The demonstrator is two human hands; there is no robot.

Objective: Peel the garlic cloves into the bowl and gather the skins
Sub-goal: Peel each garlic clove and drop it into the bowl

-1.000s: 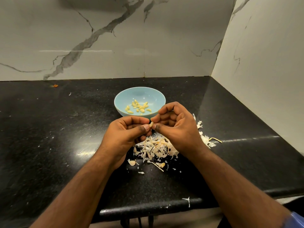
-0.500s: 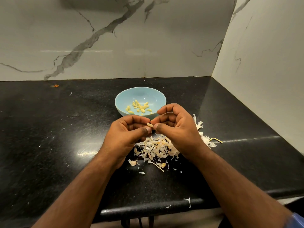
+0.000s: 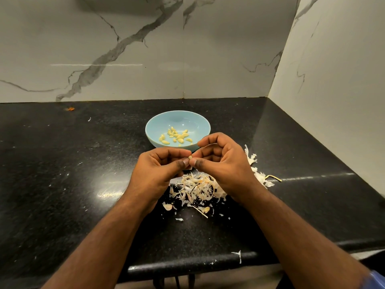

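1. Nearest me, a stray skin scrap [image 3: 237, 255] hangs at the front edge of the black counter [image 3: 62, 184].
2. Beyond it I see the pile of garlic skins [image 3: 195, 189] on the counter, partly under my wrists, with more white skins [image 3: 255, 163] spreading out to the right.
3. Above the pile, my left hand [image 3: 158, 170] and right hand [image 3: 223, 161] meet, fingers curled; both pinch one small garlic clove [image 3: 190, 157] between thumbs and fingertips.
4. Just behind the hands sits the light blue bowl [image 3: 158, 124], holding peeled cloves [image 3: 176, 136].
5. Farthest back, an orange speck [image 3: 70, 109] lies near the marble wall [image 3: 145, 49].
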